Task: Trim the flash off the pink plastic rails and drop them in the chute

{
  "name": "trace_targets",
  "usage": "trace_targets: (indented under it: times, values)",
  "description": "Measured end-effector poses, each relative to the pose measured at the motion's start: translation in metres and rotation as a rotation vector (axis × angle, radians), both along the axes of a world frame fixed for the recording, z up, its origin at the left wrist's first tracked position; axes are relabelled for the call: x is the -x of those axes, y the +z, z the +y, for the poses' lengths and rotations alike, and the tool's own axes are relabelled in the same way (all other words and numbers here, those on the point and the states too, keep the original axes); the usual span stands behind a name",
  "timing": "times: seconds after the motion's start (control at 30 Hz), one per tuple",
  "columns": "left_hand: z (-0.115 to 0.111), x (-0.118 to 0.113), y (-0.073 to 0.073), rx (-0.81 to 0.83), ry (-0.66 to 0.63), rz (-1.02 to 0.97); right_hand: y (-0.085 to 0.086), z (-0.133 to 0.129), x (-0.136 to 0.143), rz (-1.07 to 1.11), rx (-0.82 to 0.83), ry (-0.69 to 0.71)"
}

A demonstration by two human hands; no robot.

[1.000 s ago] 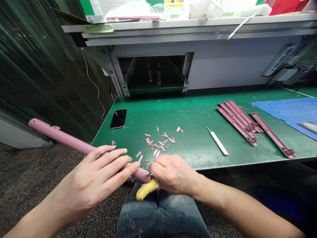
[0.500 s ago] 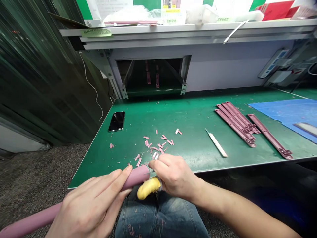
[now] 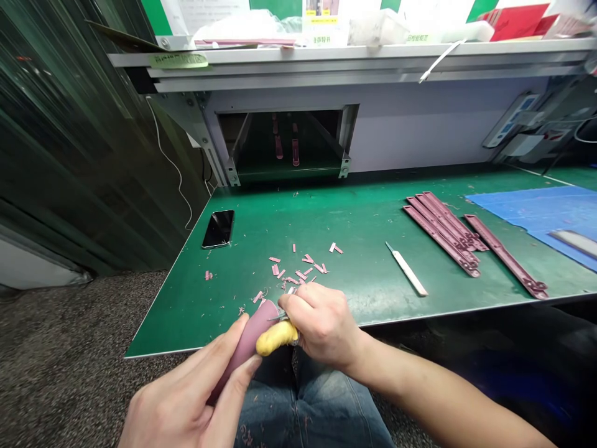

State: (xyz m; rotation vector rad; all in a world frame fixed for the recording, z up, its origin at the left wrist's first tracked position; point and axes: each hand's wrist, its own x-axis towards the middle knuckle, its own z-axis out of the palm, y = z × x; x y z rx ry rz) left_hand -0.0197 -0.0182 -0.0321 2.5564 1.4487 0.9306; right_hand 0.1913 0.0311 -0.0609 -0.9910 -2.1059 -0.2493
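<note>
My left hand (image 3: pixel 186 392) is wrapped around a long pink plastic part (image 3: pixel 249 333), whose rounded end points up and away from me. My right hand (image 3: pixel 321 317) is closed on a small knife; its thin blade (image 3: pixel 278 317) lies against the edge of that end, and the handle is hidden in my fist. A yellow covering (image 3: pixel 276 339) sits on one digit of the right hand, beside the plastic part. Around the far side of both hands, pink scraps (image 3: pixel 298 274) and fine shavings are scattered on the green tabletop (image 3: pixel 354 218).
A white-handled knife (image 3: pixel 408 270) lies to the right. Beyond it are several dark pink plastic parts (image 3: pixel 443 230) and a blue mat (image 3: pixel 545 211). A phone (image 3: pixel 218 229) lies at the left. At the back, a chute (image 3: pixel 289 171) holds more pink pieces below a shelf (image 3: pixel 326 78).
The pink part has swung to a steeper angle, its rounded end now pointing more away from me. The left hand has turned with it. The right hand and blade have shifted up slightly.
</note>
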Motion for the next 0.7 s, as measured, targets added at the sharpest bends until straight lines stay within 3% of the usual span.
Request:
trace_targets:
  times: [0.2, 0.33, 0.47, 0.53, 0.6, 0.67, 0.7]
  values:
    - [0.005, -0.003, -0.013, 0.134, 0.041, -0.109, -0.006, 0.002, 0.005, 0.018, 0.082, 0.044]
    - [0.01, -0.004, -0.02, 0.22, -0.035, -0.188, 0.0, -0.008, 0.013, 0.462, 0.364, 0.238]
    - [0.006, -0.002, -0.041, 0.422, -0.201, -0.307, 0.007, -0.009, 0.001, 0.96, 0.583, 0.2]
    - [0.005, -0.006, -0.049, 0.579, -0.132, -0.57, 0.006, -0.005, -0.012, 1.124, 0.635, 0.185]
    - [0.011, -0.015, -0.049, 0.752, 0.044, -0.958, 0.0, -0.005, -0.02, 1.136, 0.672, 0.201]
    - [0.027, -0.026, -0.042, 0.86, 0.155, -1.352, -0.008, -0.011, -0.018, 0.937, 0.682, 0.246]
    - [0.037, -0.031, -0.039, 0.843, 0.18, -1.434, -0.013, -0.016, -0.013, 0.778, 0.669, 0.284]
